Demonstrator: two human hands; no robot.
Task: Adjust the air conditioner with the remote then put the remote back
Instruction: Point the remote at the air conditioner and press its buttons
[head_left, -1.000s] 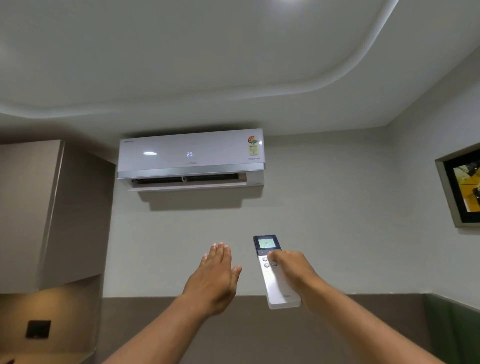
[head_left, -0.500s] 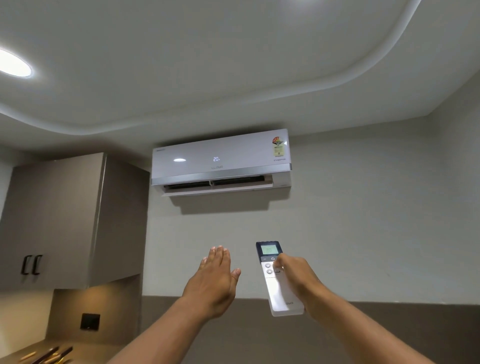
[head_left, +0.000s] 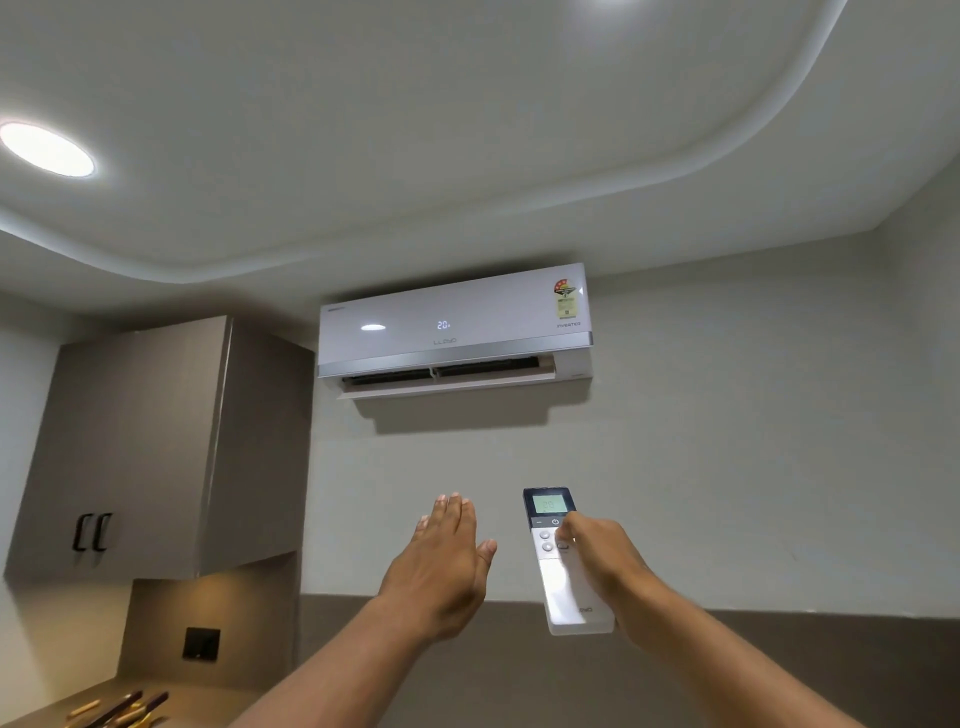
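The remote (head_left: 563, 558) is in the right hand (head_left: 602, 561), low in the view at about five o'clock from centre, held upright with its lit screen at the top and tilted toward the air conditioner (head_left: 454, 330), which hangs on the wall at twelve o'clock from it. The fingers wrap the right edge of the remote and the thumb lies across the upper buttons, just below the screen, so the step in hand looks like a setting press. The left hand (head_left: 441, 566) holds nothing; it is flat and spread, raised at nine o'clock from the remote and apart from it. The unit's front panel shows 20 and its flap stands open. To do this well, keep the top end of the remote aimed at the unit, press with the thumb pad on one button only, and steady the wrist so neighbouring buttons are not caught. Check the panel for the change before lowering the arm.
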